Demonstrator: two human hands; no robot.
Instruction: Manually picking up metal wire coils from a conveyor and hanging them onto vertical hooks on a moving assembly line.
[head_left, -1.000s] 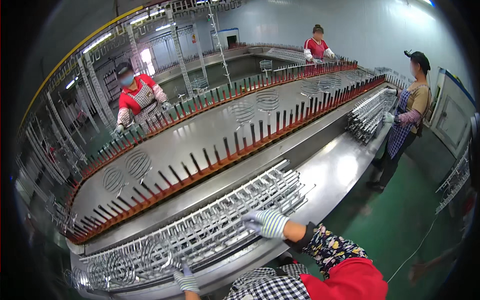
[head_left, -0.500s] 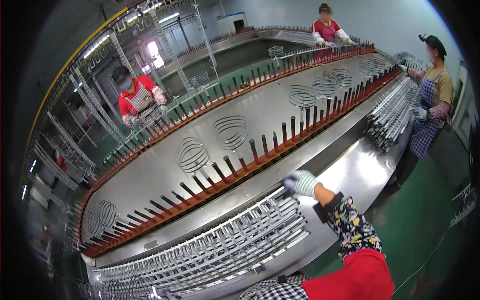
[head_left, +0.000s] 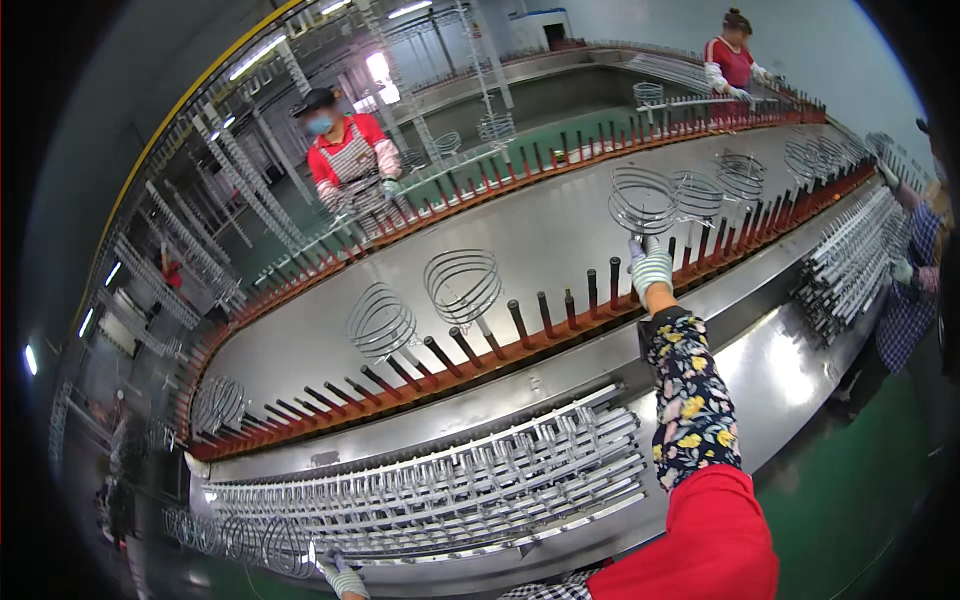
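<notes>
The left hand is cut off by the bottom edge just below the stack of wire racks, its grip unreadable. Beyond that stack, a co-worker is sliced by the right rim.

Green floor, strip lights overhead

We have only one view, from a fisheye camera worn on the head, looking down and forward across the long metal conveyor table. Our own right arm enters from five o'clock. Straight edges bow toward the dark rim, and workers beyond stand small at eleven and one o'clock.
</notes>
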